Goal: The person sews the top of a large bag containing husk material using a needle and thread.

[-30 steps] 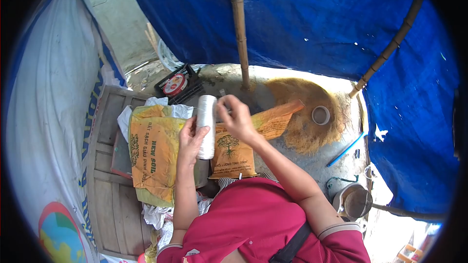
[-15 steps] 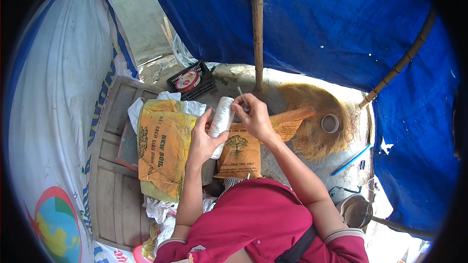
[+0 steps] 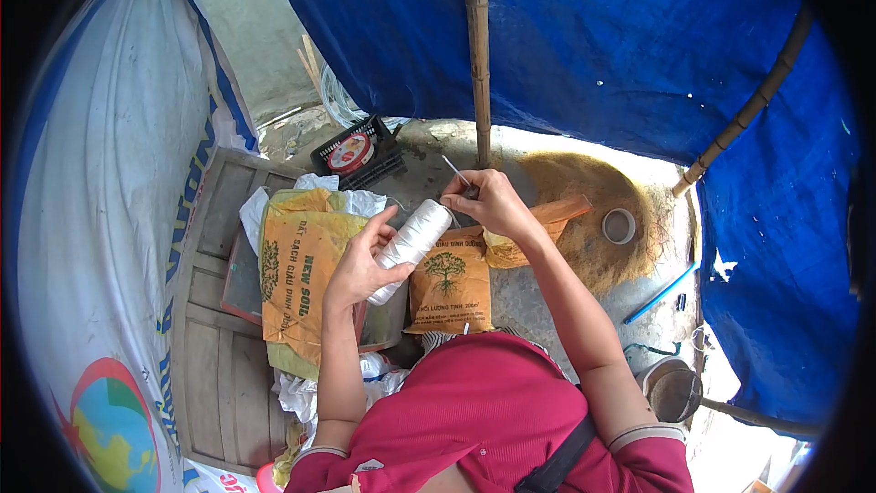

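Observation:
In the middle of the head view, my left hand [image 3: 363, 260] is wrapped around a spool of white thread [image 3: 415, 239]. The spool leans, with its upper end toward the right hand. My right hand [image 3: 493, 203] is pinched just beyond that end, closed on a thin pale rod [image 3: 454, 169] that points up and left. Its lower part is hidden by the fingers. Beneath the spool stands an orange printed soil bag [image 3: 449, 297], close against my body. More orange and yellow soil bags [image 3: 306, 283] lie to the left of my left hand.
A wooden panelled door [image 3: 214, 310] lies at the left. Behind are a black crate [image 3: 381, 164] and a bamboo pole [image 3: 479, 55]. To the right are a heap of brown grains [image 3: 584, 183], a ring-shaped container [image 3: 619, 226], a blue stick [image 3: 659, 297] and a bucket [image 3: 673, 393].
The spool has tipped further over to the right in my left hand. My right hand has shifted slightly right, with the thin rod still in its fingers.

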